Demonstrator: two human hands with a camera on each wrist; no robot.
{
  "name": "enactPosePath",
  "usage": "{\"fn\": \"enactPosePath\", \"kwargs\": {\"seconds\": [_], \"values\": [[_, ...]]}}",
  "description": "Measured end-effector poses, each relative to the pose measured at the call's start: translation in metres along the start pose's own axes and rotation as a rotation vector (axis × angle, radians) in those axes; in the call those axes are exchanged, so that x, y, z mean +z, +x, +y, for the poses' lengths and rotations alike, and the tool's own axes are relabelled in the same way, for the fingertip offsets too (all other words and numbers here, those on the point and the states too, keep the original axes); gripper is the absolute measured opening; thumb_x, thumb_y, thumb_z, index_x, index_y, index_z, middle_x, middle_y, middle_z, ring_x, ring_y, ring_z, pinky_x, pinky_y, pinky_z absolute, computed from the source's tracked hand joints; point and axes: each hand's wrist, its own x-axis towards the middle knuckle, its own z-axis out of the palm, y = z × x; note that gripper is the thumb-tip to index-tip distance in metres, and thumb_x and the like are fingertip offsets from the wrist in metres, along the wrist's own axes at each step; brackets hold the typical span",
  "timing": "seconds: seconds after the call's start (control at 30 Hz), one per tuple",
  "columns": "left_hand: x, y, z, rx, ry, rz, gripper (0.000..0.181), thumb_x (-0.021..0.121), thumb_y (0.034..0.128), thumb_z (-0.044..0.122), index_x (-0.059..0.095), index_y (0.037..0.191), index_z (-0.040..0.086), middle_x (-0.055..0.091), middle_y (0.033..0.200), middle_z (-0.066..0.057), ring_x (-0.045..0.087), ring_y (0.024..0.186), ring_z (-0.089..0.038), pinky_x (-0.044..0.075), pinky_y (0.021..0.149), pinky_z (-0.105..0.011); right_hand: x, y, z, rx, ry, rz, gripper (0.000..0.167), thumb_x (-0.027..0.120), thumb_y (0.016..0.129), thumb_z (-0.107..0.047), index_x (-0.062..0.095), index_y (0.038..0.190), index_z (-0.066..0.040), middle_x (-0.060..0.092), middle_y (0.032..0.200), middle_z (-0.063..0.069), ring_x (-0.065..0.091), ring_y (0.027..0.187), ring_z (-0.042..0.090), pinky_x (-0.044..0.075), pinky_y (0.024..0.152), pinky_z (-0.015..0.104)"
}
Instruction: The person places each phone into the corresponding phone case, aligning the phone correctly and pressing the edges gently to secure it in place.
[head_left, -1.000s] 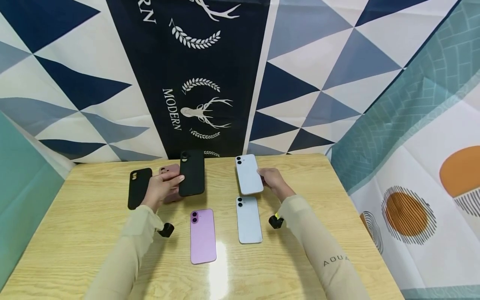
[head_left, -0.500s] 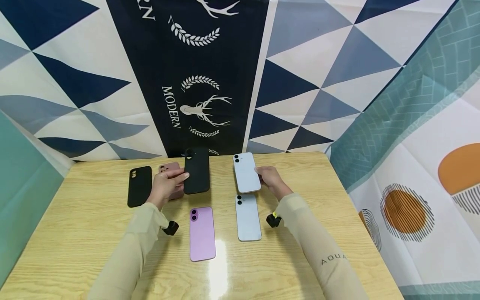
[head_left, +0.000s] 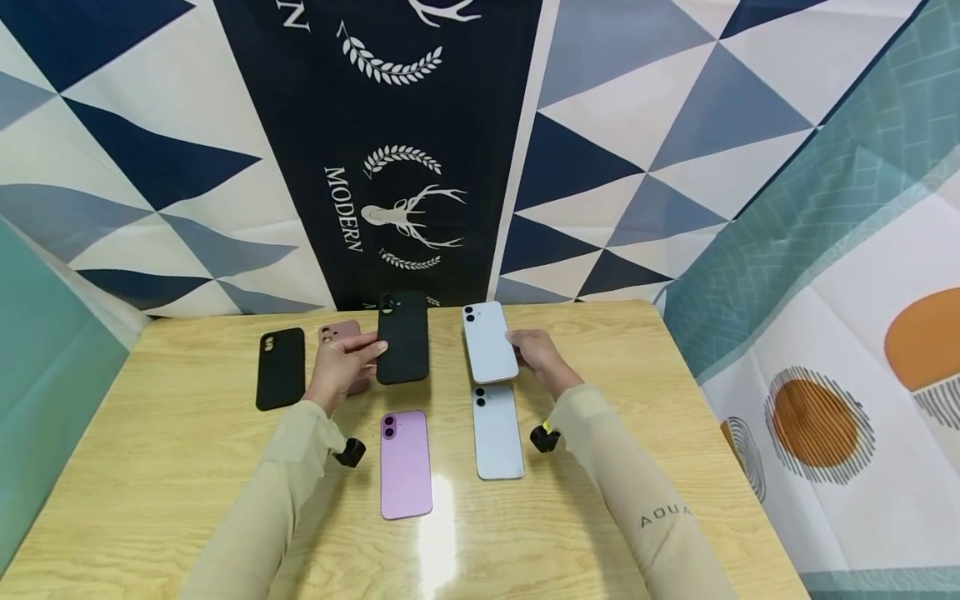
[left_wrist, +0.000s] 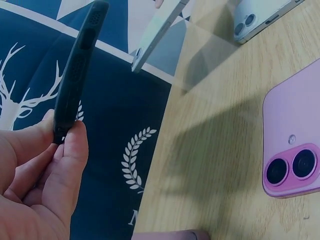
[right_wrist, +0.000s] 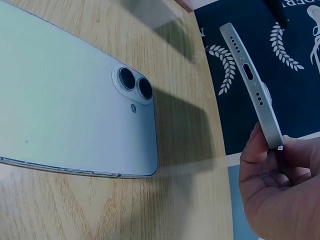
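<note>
My left hand (head_left: 337, 367) pinches a black phone case (head_left: 403, 343) by its left edge, thumb on the back side. In the left wrist view the case (left_wrist: 77, 70) appears edge-on, raised off the table. With my right hand (head_left: 543, 358) I pinch a white smartphone (head_left: 490, 342) by its right edge, also lifted; its charging port end (right_wrist: 250, 75) faces the right wrist camera. Below it a second white smartphone (head_left: 498, 437) lies camera side up. To its left lies a lilac smartphone (head_left: 406, 471), back up.
A pink phone case (head_left: 341, 330), partly behind my left hand, lies on the wooden table (head_left: 150, 467). Left of it is another black case (head_left: 281, 369). A patterned cloth wall (head_left: 420, 108) rises directly behind the table's far edge.
My left hand has carried the black case to the right, towards the white phone. My right hand has shifted the raised white phone slightly left.
</note>
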Motion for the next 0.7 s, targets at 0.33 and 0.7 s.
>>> {"fn": "enactPosePath", "kwargs": {"seconds": [0.33,0.7], "values": [[0.007,0.0,0.002,0.019,-0.06,-0.004,0.043,0.066,0.0879,0.016,0.057,0.128,0.004,0.053,0.13,-0.014,0.06,0.07,0.001,0.055,0.061,-0.016,0.002,-0.002,-0.005,0.017,0.009,0.004,0.037,0.042,0.1,-0.019,0.053,0.126,0.006,0.054,0.09,0.006,0.05,0.08,0.016,0.047,0.079,0.029],[0.019,-0.001,0.002,0.011,-0.063,-0.019,0.043,0.066,0.0878,0.02,0.058,0.128,0.008,0.055,0.129,-0.012,0.062,0.076,-0.001,0.057,0.07,-0.019,0.007,-0.006,-0.007,-0.001,0.034,0.004,0.037,0.043,0.1,-0.018,0.053,0.127,0.005,0.053,0.087,0.005,0.05,0.08,0.017,0.047,0.079,0.029]]}}
